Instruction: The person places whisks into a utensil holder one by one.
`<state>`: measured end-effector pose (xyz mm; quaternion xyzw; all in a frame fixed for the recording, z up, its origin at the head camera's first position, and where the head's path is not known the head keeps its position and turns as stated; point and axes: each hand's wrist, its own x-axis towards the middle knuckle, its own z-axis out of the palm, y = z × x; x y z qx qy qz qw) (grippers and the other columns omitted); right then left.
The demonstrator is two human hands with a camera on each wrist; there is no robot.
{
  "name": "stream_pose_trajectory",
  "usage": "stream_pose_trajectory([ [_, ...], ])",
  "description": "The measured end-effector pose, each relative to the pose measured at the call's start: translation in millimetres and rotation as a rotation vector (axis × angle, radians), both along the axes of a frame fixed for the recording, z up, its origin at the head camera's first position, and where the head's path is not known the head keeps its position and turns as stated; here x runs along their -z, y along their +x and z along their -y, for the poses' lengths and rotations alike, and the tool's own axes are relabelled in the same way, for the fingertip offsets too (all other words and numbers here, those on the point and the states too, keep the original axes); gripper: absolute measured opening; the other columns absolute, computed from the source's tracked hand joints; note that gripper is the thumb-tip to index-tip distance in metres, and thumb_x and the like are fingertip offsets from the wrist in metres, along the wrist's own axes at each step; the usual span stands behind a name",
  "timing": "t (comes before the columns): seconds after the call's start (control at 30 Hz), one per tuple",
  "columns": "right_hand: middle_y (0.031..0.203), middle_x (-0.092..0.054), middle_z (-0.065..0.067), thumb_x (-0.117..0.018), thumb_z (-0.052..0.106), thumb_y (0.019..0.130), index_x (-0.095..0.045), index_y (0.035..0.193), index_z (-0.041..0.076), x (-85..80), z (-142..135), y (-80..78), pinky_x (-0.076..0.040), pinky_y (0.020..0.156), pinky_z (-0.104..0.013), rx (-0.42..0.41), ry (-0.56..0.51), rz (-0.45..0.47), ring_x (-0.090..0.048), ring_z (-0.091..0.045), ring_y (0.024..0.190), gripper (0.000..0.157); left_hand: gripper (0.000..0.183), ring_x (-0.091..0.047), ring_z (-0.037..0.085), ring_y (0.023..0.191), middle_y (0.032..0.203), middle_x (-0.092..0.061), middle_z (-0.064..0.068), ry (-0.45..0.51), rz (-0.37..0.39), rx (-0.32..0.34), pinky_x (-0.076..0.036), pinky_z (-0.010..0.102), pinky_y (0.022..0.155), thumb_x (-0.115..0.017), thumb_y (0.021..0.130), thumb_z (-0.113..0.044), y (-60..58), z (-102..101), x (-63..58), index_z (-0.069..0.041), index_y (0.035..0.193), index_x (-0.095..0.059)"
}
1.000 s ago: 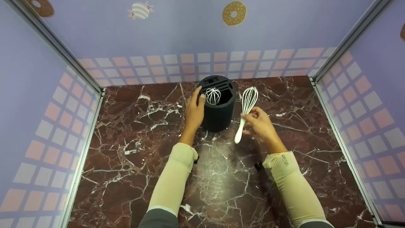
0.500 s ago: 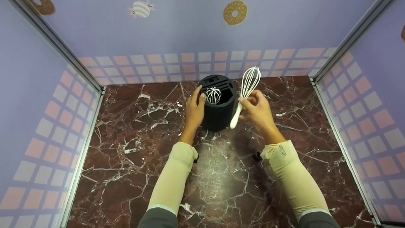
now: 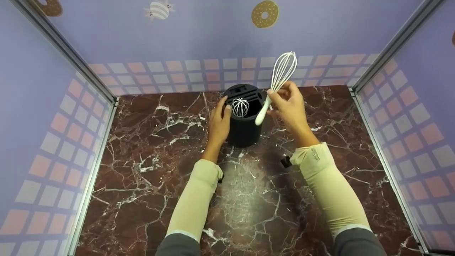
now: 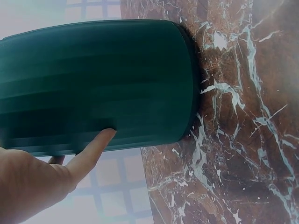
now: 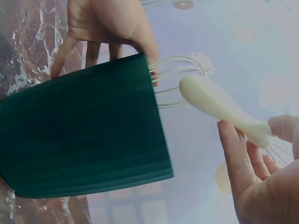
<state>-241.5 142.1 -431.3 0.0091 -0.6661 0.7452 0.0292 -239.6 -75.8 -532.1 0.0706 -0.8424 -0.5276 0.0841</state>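
Note:
A dark green, round utensil holder point(image 3: 244, 133) with a slotted black top stands upright at the back middle of the tabletop. Inside its larger opening sits one whisk point(image 3: 240, 107), wire loops upward. My left hand point(image 3: 218, 124) rests against the holder's left side, its fingers fairly straight; one finger point(image 4: 96, 145) touches the wall in the left wrist view. With thumb and fingers, my right hand point(image 3: 292, 110) pinches a second white whisk point(image 3: 263, 111) where handle meets wires. That whisk tilts, wires up and handle end down, above the holder's right front rim. The right wrist view shows its pale handle point(image 5: 210, 100).
The reddish-brown marbled tabletop point(image 3: 160, 199) spreads around the holder. Purple panels with checkered bands, such as the back wall point(image 3: 199, 39), enclose it at the back and both sides. Metal strips run along the corners.
My right hand has lifted the whisk up and away from me, bringing its handle end from the tabletop's right side to above the holder's rim. The left hand and holder have stayed still.

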Motion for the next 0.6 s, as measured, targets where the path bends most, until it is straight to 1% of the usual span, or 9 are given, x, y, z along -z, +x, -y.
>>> stream_pose_trajectory([
  [0.13, 0.106, -0.065, -0.011, -0.075, 0.015, 0.094, -0.054, 0.123, 0.006, -4.6, 4, -5.7, -0.063, 0.067, -0.042, 0.015, 0.001, -0.04, -0.068, -0.02, 0.081, 0.037, 0.048, -0.045, 0.032, 0.143, 0.155, -0.047, 0.007, -0.01, 0.002, 0.001, -0.037, 0.057, 0.113, -0.042, 0.106, -0.054, 0.7, 0, -0.4, -0.044, 0.152, -0.044],
  [0.23, 0.107, -0.064, -0.011, -0.075, 0.015, 0.093, -0.054, 0.122, 0.01, -3.5, 7, -9.2, -0.063, 0.068, -0.042, 0.03, 0.015, -0.055, -0.07, -0.02, 0.086, 0.036, 0.047, -0.044, 0.031, 0.144, 0.156, -0.046, 0.007, -0.005, 0.003, 0.001, -0.036, 0.057, 0.114, -0.042, 0.106, -0.053, 1.4, 0, -0.5, -0.044, 0.152, -0.044],
  [0.3, 0.107, -0.064, -0.01, -0.075, 0.015, 0.094, -0.054, 0.121, 0.011, -1.6, 8, -11.0, -0.063, 0.069, -0.042, 0.04, 0.028, -0.066, -0.07, -0.021, 0.086, 0.035, 0.047, -0.044, 0.031, 0.144, 0.156, -0.046, 0.006, -0.004, 0.003, 0.003, -0.036, 0.057, 0.114, -0.042, 0.106, -0.053, 1.5, 0, -0.5, -0.045, 0.152, -0.044],
  [0.43, 0.106, -0.064, -0.01, -0.074, 0.015, 0.094, -0.052, 0.12, 0.01, 2.3, 10, -14.7, -0.063, 0.07, -0.042, 0.054, 0.043, -0.092, -0.071, -0.021, 0.087, 0.034, 0.047, -0.044, 0.031, 0.143, 0.154, -0.047, 0.006, -0.004, -0.002, 0.006, -0.036, 0.057, 0.114, -0.042, 0.106, -0.052, 0.1, -1, -0.2, -0.044, 0.152, -0.044],
  [0.6, 0.106, -0.065, -0.008, -0.073, 0.016, 0.095, -0.049, 0.127, 0.002, 6.5, 11, -18.6, -0.063, 0.073, -0.039, 0.052, 0.095, -0.112, -0.072, -0.022, 0.092, 0.043, 0.047, -0.045, 0.031, 0.142, 0.152, -0.049, 0.007, 0.003, 0.005, 0.003, -0.036, 0.057, 0.114, -0.042, 0.106, -0.052, -0.4, -1, -1.0, -0.044, 0.152, -0.044],
])
